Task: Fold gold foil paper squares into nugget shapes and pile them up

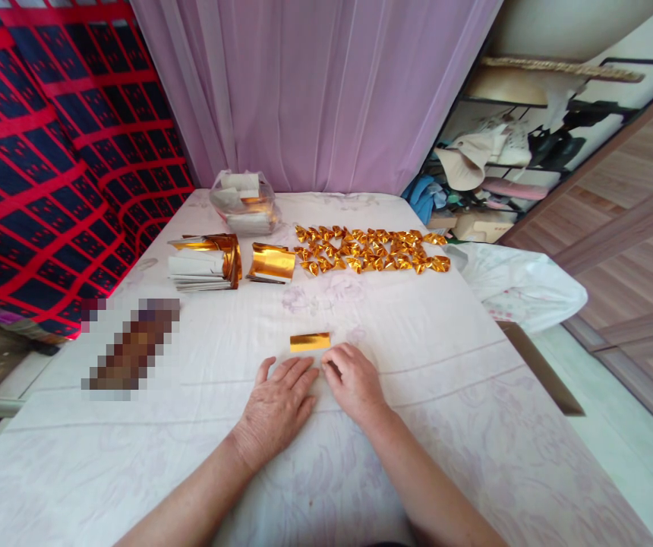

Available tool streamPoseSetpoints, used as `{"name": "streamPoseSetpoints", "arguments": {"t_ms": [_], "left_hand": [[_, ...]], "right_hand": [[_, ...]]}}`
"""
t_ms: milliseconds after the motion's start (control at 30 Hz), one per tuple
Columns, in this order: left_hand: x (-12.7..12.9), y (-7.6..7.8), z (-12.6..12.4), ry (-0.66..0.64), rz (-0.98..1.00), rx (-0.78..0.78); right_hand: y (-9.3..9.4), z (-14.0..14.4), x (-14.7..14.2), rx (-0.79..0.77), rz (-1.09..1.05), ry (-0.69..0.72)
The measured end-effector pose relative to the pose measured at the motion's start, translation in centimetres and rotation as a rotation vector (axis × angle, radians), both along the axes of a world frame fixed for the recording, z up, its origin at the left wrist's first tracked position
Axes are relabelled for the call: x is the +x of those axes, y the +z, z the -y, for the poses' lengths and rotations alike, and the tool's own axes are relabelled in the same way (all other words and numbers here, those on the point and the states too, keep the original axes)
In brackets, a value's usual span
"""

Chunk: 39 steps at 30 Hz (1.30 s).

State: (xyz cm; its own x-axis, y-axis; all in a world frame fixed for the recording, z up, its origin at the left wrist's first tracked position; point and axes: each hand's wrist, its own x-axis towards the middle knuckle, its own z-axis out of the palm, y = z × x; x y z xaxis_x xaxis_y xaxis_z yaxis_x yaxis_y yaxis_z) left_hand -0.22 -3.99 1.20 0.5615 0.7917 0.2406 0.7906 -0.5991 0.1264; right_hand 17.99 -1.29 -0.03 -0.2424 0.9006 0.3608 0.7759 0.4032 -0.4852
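Note:
A short folded strip of gold foil paper (310, 342) lies flat on the patterned white cloth, just beyond my hands. My left hand (278, 403) rests palm down with its fingers stretched out, below the strip and apart from it. Close by on the right is my right hand (356, 381), fingers curled in and thumb near the index finger. Its knuckles come up to the strip's right end; whether they touch it I cannot tell. What is inside that curl, if anything, is hidden.
Farther back stand a fanned stack of foil-backed paper (204, 262), a smaller gold stack (272, 262) and a clear plastic bag (244, 205) of paper. Rows of folded gold foil pieces (372, 249) lie right of them. A white plastic bag (525, 285) hangs past the right edge. A blurred patch (136, 346) is left.

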Motion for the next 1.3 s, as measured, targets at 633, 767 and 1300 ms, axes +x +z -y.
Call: {"name": "streamPoseSetpoints", "arguments": {"t_ms": [633,767,1300], "left_hand": [[-1.8,-0.4,-0.2,-0.033,0.022,-0.006],[-2.4,-0.3,-0.1,-0.029,0.006,0.010],[-3.8,-0.3,0.2,-0.012,0.084,0.042]], "right_hand": [[-0.1,0.0,0.0,-0.012,-0.025,0.001],[0.0,0.0,0.0,-0.005,-0.029,0.001],[0.2,0.2,-0.3,-0.073,0.038,-0.049]]}}
